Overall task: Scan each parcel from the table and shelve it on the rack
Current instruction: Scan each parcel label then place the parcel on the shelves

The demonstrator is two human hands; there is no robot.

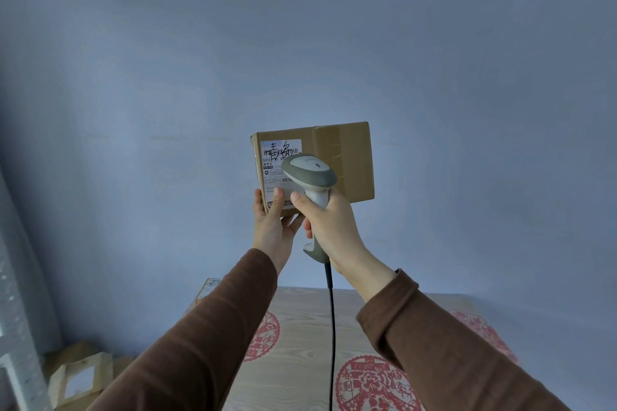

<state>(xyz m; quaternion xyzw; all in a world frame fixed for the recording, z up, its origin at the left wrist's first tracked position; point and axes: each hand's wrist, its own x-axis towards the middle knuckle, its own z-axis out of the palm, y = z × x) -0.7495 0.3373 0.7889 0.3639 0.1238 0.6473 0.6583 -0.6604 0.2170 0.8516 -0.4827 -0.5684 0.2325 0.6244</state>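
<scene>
Left hand (272, 227) grips parcel (337, 163) by its lower corner, label facing scanner (309, 173), gripped in right hand (329, 227).

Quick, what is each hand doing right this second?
Left hand: holds the cardboard parcel up by its lower corner.
Right hand: grips the barcode scanner, aimed at the parcel's label.

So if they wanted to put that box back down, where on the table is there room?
The table shows bare wood-grain between the sleeves, around the scanner cable and red paper-cut decorations. The far left corner holds another parcel; more boxes crowd the floor beside it. Elsewhere the arms hide the tabletop.
</scene>
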